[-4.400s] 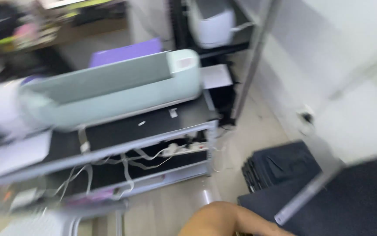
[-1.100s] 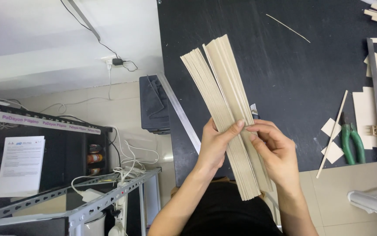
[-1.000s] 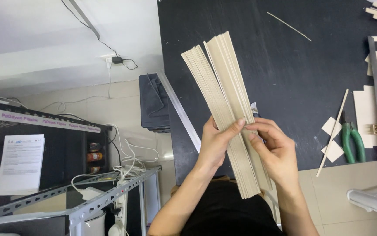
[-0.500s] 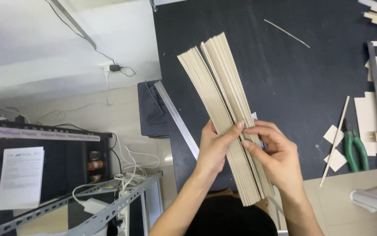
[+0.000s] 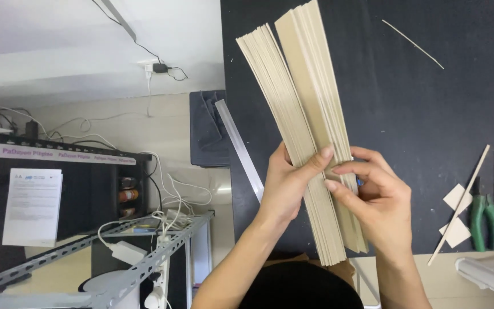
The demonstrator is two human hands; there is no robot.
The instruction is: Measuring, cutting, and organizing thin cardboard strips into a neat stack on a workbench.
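Head view only. Both hands hold a stack of tan card strips [image 5: 301, 131] up over the black bench [image 5: 418, 103]. The stack runs from near the top edge of frame down to just above the person's lap, tilted slightly left at the top, and is fanned into two bundles with a narrow gap between them at the upper end.

Left hand [image 5: 286, 191]: forearm comes up from bottom centre, palm behind the left bundle, thumb laid across the front of the strips, fingers clamped on the stack.

Right hand [image 5: 381, 206]: forearm rises from bottom right, back of hand to camera, fingers [image 5: 352, 171] curled in and pinched on the right edge of the stack, thumb tip meeting the left thumb at mid-stack.

On the bench, well right of the hands: a thin wooden stick [image 5: 459, 205] lying diagonally, small card offcuts [image 5: 457, 197] touching it, green-handled pliers [image 5: 485, 220] just beside those. A second thin sliver [image 5: 413, 44] lies top right.

Left of the bench: metal rack [image 5: 144, 260] with white cables and a power strip, a paper sheet [image 5: 32, 206] on a dark shelf unit.
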